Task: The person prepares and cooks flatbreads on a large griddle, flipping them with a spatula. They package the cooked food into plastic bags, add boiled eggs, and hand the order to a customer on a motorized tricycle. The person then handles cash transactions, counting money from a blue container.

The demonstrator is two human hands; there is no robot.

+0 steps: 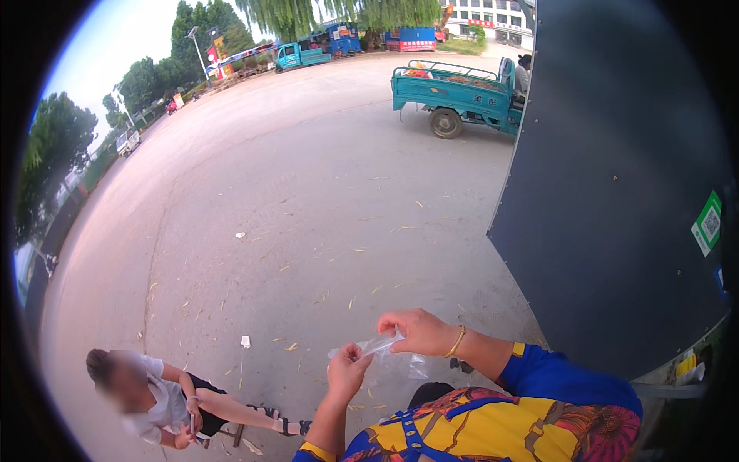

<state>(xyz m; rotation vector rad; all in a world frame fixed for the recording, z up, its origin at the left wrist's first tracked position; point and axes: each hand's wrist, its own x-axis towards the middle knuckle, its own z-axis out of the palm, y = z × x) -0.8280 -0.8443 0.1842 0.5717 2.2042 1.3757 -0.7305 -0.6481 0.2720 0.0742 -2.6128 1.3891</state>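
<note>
Between my hands a clear plastic bag (382,345) is stretched by its edge, its thin body hanging loosely below. My left hand (348,372) pinches one side of it between thumb and fingers. The other side is gripped by my right hand (417,331), which is a little higher and farther right, with a gold bracelet (455,342) on its wrist. Nothing can be made out inside the bag. Grey pavement (323,242) lies beneath both hands.
A person (156,392) sits on a low stool at the lower left. On the right stands a dark panel wall (600,173) bearing a printed code sticker (707,224). A teal cargo tricycle (453,95) is on the road ahead. Fallen leaves and a white scrap (246,342) dot the ground.
</note>
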